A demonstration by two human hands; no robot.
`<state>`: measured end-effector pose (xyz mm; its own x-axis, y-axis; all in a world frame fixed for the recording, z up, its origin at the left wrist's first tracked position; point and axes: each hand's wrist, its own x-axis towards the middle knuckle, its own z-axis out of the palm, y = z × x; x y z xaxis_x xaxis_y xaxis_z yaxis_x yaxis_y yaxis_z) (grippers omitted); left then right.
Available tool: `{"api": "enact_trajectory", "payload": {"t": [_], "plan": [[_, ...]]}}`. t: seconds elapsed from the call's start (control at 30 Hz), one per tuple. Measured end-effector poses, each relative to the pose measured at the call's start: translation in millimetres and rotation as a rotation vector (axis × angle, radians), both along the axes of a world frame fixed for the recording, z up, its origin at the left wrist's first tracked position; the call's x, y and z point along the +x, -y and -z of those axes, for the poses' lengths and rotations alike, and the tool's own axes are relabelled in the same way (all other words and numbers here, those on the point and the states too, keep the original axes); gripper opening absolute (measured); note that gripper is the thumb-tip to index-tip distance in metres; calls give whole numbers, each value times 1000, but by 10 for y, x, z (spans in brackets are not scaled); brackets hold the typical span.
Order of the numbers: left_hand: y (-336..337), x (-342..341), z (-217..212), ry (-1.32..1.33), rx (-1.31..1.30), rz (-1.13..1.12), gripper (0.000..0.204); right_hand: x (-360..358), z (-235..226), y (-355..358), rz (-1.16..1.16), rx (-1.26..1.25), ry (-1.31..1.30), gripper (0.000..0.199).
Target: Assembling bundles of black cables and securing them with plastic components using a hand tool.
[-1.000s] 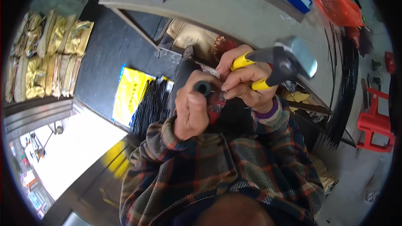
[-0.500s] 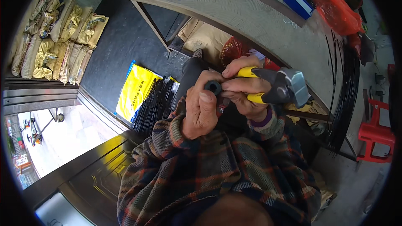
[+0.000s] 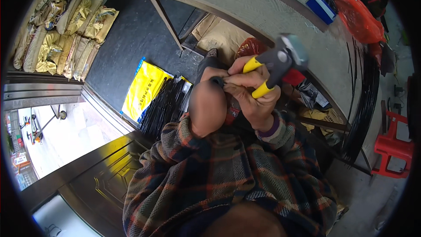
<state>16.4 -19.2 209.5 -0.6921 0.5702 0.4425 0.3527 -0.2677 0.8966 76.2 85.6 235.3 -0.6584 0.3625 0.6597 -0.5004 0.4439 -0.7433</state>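
Observation:
Close in front of my chest, my left hand (image 3: 208, 104) is closed round a short black tube (image 3: 216, 80), whose round open end shows above the fist. Part of that hand looks smeared. My right hand (image 3: 254, 94) grips yellow-handled pliers (image 3: 281, 57), their dark body and silver head tilted up and to the right, away from the tube. Its thumb and fingertips meet at the tube's edge, right beside my left hand; whether they pinch something small there is hidden. A bundle of thin black strips (image 3: 162, 105) lies left of my hands on a yellow bag (image 3: 142, 85).
A workbench (image 3: 210, 2) crosses the top, with a blue box (image 3: 321, 8) and a red plastic bag (image 3: 357, 19) on it. Long black strips (image 3: 367, 101) hang at its right end, near a red stool (image 3: 393, 145). Stacked sacks (image 3: 66, 30) stand at the far left.
The pliers have swung upward and slightly left with my right hand. My left hand has turned, so the tube's end sits a little higher and farther left. The whole view has shifted slightly.

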Motion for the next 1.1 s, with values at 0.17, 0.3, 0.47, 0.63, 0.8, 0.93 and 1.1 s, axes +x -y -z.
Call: {"api": "enact_trajectory", "payload": {"t": [0.17, 0.3, 0.47, 0.63, 0.8, 0.93, 1.1], "plan": [[51, -90, 16, 249, 56, 42, 54, 207, -86, -367, 156, 631, 205, 17], [61, -148, 42, 283, 64, 70, 54, 462, -234, -522, 282, 1040, 431, 20], [81, -78, 104, 247, -5, 117, 54, 398, -316, -581, 194, 1163, 480, 18], [24, -56, 106, 294, 57, 160, 53, 352, -426, -596, 308, 1354, 486, 23], [-43, -15, 98, 382, 44, 69, 68, 349, -579, -631, 391, 1578, 467, 23], [-52, 30, 34, 372, 21, 31, 68, 346, -601, -635, 402, 1603, 429, 22], [10, 69, -9, 257, -101, -15, 68, 367, -759, -678, 156, 1651, 581, 21]]}}
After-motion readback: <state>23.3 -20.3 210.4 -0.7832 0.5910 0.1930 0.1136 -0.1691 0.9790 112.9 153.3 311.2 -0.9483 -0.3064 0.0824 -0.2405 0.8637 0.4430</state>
